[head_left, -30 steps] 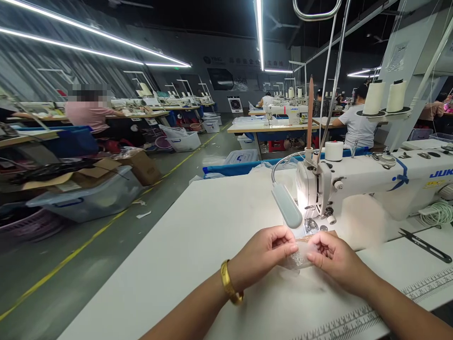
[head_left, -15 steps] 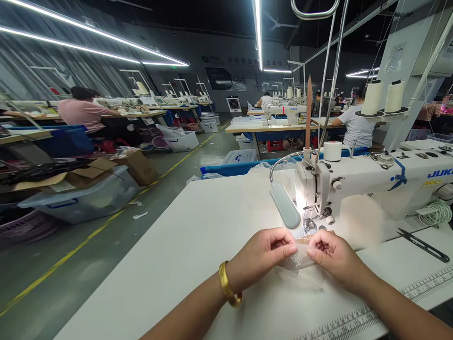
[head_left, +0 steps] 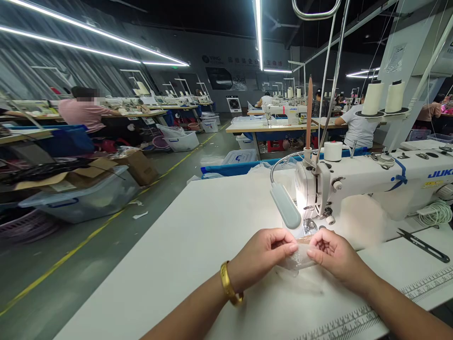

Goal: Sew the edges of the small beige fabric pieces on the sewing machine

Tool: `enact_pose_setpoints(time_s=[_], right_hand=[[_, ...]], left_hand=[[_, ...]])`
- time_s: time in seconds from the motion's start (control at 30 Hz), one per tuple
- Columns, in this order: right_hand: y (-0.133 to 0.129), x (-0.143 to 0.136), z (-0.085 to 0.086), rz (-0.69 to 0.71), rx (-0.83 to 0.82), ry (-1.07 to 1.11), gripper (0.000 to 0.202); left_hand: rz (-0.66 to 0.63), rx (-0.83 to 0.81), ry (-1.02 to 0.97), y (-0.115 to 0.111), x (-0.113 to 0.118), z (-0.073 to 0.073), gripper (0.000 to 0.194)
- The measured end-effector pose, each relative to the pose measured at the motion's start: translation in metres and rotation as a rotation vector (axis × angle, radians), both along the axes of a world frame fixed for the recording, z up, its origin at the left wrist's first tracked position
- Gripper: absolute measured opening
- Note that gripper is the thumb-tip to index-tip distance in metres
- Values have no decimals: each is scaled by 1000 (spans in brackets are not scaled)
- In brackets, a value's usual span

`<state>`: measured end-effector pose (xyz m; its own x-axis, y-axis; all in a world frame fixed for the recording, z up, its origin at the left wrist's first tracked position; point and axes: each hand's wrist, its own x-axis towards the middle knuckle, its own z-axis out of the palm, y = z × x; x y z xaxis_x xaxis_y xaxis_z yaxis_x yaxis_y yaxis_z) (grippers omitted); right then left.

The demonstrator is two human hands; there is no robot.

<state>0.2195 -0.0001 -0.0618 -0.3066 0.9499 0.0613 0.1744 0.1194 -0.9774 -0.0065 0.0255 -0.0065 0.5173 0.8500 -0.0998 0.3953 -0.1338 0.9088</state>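
Note:
A small piece of sheer whitish fabric [head_left: 300, 259] is stretched between my two hands, just in front of the presser foot [head_left: 310, 226] of a white sewing machine [head_left: 354, 174]. My left hand [head_left: 267, 255], below a gold bracelet on the wrist, pinches its left end between thumb and fingers. At the right end, my right hand [head_left: 334, 257] grips it with thumb against curled fingers. A narrow tan strip shows along the fabric's upper edge, between the hands. The machine's lamp [head_left: 286, 206] hangs just left of the needle area.
Black thread snips [head_left: 423, 245] lie right of my right hand. A ruler strip [head_left: 354, 322] runs along the table's [head_left: 155, 255] front edge. Behind the machine are thread cones [head_left: 373, 98]. Plastic bins [head_left: 85, 198] stand on the floor at left; people sit at other machines.

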Motion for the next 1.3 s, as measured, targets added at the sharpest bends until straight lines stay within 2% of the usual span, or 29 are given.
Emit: enact_pose_setpoints(time_s=[0.37, 0.7, 0.8, 0.93, 1.0, 1.03, 1.1, 1.2, 1.3], right_hand=[[-2, 2, -2, -27, 19, -2, 23], [0, 4, -4, -15, 15, -41, 29], [-11, 3, 6, -24, 15, -62, 30], [-40, -3, 29, 68, -38, -45, 25], [-49, -9, 37, 103, -52, -67, 20], [-51, -13, 38, 93, -52, -102, 18], [-47, -20, 34, 33, -21, -236, 18], [-32, -24, 16, -73, 165, -530, 28], [-21, -17, 2, -97, 352, -731, 33]], left_hand=[[4, 17, -1, 0, -1, -2, 33], [38, -50, -63, -1, 3, -2, 30], [-2, -58, -57, -9, 1, 12, 30], [-161, -75, 77, -22, -10, 51, 29], [-189, 2, 192, -21, -13, 64, 26], [-191, 49, 247, -18, -12, 67, 25], [-185, 137, 345, -6, -4, 61, 24], [-152, 193, 471, 16, 17, 38, 24], [-153, 180, 503, 33, 35, 15, 22]])
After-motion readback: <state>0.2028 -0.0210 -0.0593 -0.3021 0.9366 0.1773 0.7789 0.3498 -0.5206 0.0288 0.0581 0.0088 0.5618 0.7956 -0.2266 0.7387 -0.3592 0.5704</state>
